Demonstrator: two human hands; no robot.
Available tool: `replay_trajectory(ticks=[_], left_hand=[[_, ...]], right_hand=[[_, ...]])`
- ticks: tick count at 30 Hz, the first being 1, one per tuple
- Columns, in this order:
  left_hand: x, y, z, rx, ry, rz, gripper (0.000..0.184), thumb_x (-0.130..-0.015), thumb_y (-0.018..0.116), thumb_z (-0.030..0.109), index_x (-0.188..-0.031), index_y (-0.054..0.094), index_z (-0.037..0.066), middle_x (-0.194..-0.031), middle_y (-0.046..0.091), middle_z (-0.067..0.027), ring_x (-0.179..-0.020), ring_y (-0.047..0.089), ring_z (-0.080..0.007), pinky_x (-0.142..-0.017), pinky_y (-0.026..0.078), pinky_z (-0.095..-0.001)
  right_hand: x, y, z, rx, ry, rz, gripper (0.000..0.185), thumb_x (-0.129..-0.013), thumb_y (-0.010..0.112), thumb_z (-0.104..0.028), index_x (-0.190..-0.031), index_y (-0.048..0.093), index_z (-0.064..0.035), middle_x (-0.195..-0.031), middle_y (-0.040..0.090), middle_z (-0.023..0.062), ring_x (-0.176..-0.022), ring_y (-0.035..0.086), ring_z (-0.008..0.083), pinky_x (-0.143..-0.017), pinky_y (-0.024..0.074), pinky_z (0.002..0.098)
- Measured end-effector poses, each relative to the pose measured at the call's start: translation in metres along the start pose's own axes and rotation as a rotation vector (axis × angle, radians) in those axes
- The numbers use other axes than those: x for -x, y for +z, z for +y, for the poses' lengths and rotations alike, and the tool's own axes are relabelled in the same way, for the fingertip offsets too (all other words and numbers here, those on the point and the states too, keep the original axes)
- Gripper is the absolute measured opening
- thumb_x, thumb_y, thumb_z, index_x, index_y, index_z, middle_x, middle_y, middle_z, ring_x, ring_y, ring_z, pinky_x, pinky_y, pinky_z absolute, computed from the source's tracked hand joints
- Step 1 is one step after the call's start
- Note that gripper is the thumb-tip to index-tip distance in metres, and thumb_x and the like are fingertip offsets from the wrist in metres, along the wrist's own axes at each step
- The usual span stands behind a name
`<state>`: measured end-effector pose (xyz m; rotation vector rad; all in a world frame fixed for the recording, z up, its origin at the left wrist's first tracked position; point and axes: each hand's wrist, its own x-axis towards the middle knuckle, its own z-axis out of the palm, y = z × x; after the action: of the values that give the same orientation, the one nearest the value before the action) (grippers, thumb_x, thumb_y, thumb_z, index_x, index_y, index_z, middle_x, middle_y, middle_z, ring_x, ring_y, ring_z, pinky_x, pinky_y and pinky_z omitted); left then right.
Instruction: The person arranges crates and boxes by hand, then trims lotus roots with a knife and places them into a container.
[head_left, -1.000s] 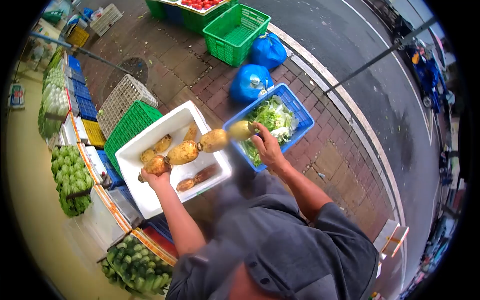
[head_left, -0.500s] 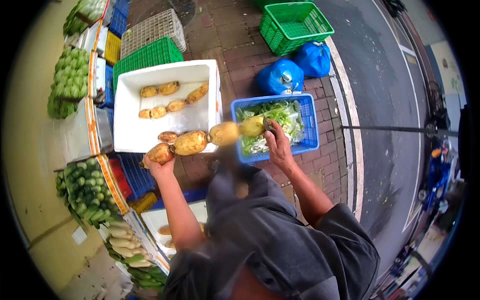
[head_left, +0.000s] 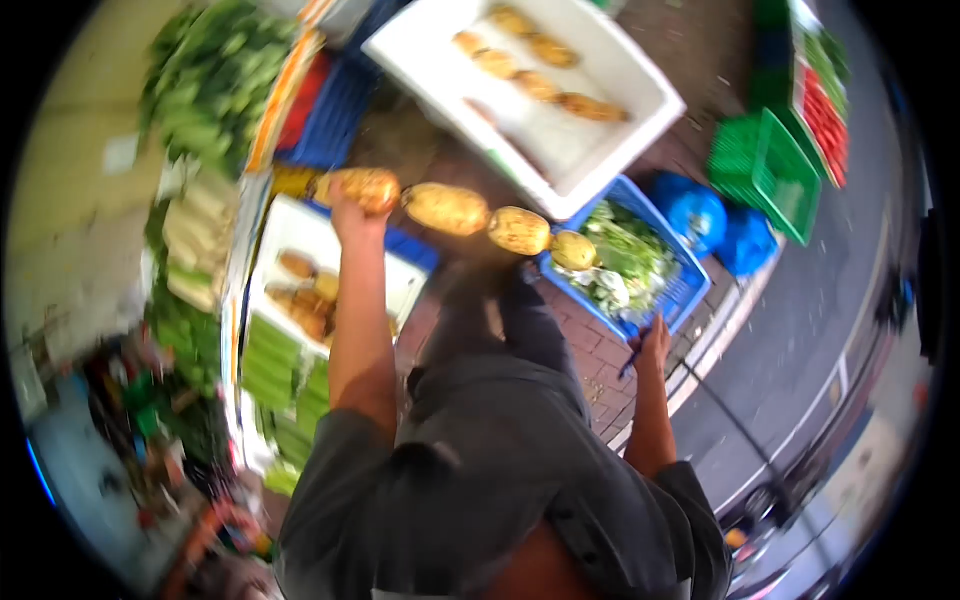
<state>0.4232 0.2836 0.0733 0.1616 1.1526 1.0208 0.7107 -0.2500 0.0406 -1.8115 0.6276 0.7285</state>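
Note:
My left hand (head_left: 356, 212) is wrapped round the left end of a long, jointed lotus root (head_left: 446, 208), which hangs in the air and slants down to the right. Its far tip reaches over the near left edge of a blue basket (head_left: 692, 297) of leafy greens (head_left: 630, 258). Beside the basket's near right corner, my right hand (head_left: 652, 343) is apart from the root, with fingers closed round a small dark bluish thing too blurred to name. More root pieces (head_left: 535, 85) lie in a white foam box (head_left: 640, 135) beyond the held root.
A second foam box (head_left: 268, 250) with root pieces stands below my left forearm. Vegetables (head_left: 215, 85) line the left side. Blue bags (head_left: 692, 215) and a green crate (head_left: 765, 175) are at the right, beside the kerb and road. A thin pole crosses the lower right.
The view has turned and shifted toward the left stall. My right hand has let go of the root's far end and moved toward my body; my left hand still holds the root.

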Motion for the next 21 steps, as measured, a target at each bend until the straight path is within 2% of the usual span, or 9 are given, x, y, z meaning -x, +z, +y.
replay_trajectory(ticks=[1,2,5,9,13,16,17,20,21], left_hand=[[0.008,0.002,0.024,-0.005,0.094,0.148,0.037,-0.101,0.053,0.036,-0.121,0.052,0.005,-0.115,0.063,-0.0099,-0.102,0.066,-0.0325,-0.084,0.057,-0.0529],[-0.019,-0.034,0.043,0.004,0.113,0.089,0.042,-0.099,0.056,0.035,-0.123,0.051,0.001,-0.116,0.062,-0.0126,-0.103,0.066,-0.0337,-0.086,0.056,-0.056],[-0.029,-0.086,0.109,-0.108,0.208,0.256,0.05,-0.096,0.06,0.035,-0.125,0.047,-0.004,-0.116,0.06,-0.0183,-0.1,0.066,-0.0365,-0.08,0.058,-0.058],[-0.059,-0.167,0.161,-0.228,0.274,0.419,0.055,-0.091,0.067,0.029,-0.124,0.044,-0.009,-0.111,0.059,-0.0206,-0.094,0.067,-0.0365,-0.072,0.06,-0.0556],[-0.094,-0.239,0.176,-0.484,0.235,0.62,0.063,-0.085,0.073,0.03,-0.123,0.044,-0.011,-0.109,0.06,-0.0213,-0.092,0.066,-0.0344,-0.067,0.059,-0.0513],[-0.106,-0.28,0.175,-0.633,0.261,0.64,0.073,-0.081,0.077,0.035,-0.125,0.042,-0.012,-0.107,0.06,-0.0216,-0.091,0.065,-0.0323,-0.067,0.059,-0.045],[-0.138,-0.335,0.173,-0.757,0.21,0.672,0.077,-0.08,0.078,0.037,-0.126,0.041,-0.014,-0.109,0.06,-0.0236,-0.092,0.065,-0.0309,-0.068,0.057,-0.0416],[-0.131,-0.353,0.179,-0.865,0.112,0.652,0.08,-0.079,0.078,0.042,-0.123,0.043,-0.015,-0.11,0.062,-0.0243,-0.093,0.065,-0.0312,-0.074,0.055,-0.0421],[-0.169,-0.42,0.165,-0.941,0.234,0.712,0.079,-0.078,0.078,0.045,-0.119,0.045,-0.015,-0.109,0.065,-0.0267,-0.097,0.065,-0.0354,-0.082,0.053,-0.0448]], right_hand=[[0.002,-0.005,0.015,0.107,-0.039,-0.112,0.03,-0.099,0.055,-0.044,-0.098,0.053,-0.0142,-0.067,0.045,0.0014,-0.05,0.046,0.0131,-0.042,0.0471,0.0282],[0.017,0.002,0.015,0.253,-0.047,-0.088,0.029,-0.099,0.054,-0.041,-0.099,0.051,-0.0121,-0.065,0.043,0.0021,-0.047,0.045,0.0127,-0.041,0.0456,0.0283],[0.025,0.008,0.048,0.514,0.074,-0.128,0.03,-0.1,0.051,-0.035,-0.107,0.048,-0.0063,-0.063,0.043,0.0044,-0.042,0.041,0.0135,-0.039,0.0415,0.0285],[0.039,0.025,0.071,0.684,0.102,-0.161,0.05,-0.1,0.051,-0.034,-0.136,0.042,-0.0009,-0.065,0.047,0.0053,-0.043,0.044,0.0137,-0.039,0.0426,0.0299],[0.054,0.042,0.069,0.798,0.086,-0.221,0.054,-0.1,0.048,-0.032,-0.143,0.038,-0.0022,-0.067,0.047,0.0049,-0.044,0.045,0.0128,-0.04,0.0443,0.0296],[0.048,0.042,0.071,0.842,0.077,-0.212,0.056,-0.099,0.048,-0.032,-0.145,0.035,-0.0029,-0.067,0.048,0.005,-0.044,0.045,0.0132,-0.04,0.0453,0.0297],[0.047,0.044,0.072,0.868,0.075,-0.197,0.056,-0.099,0.049,-0.031,-0.146,0.035,-0.0025,-0.067,0.048,0.0052,-0.044,0.045,0.0133,-0.04,0.0458,0.0296],[0.05,0.054,0.072,0.877,0.1,-0.186,0.057,-0.099,0.051,-0.03,-0.146,0.036,-0.002,-0.068,0.049,0.0058,-0.045,0.046,0.0137,-0.04,0.0468,0.0293],[0.052,0.056,0.072,0.87,0.114,-0.185,0.057,-0.099,0.052,-0.03,-0.146,0.036,-0.002,-0.068,0.049,0.006,-0.046,0.047,0.0139,-0.04,0.0471,0.0291]])
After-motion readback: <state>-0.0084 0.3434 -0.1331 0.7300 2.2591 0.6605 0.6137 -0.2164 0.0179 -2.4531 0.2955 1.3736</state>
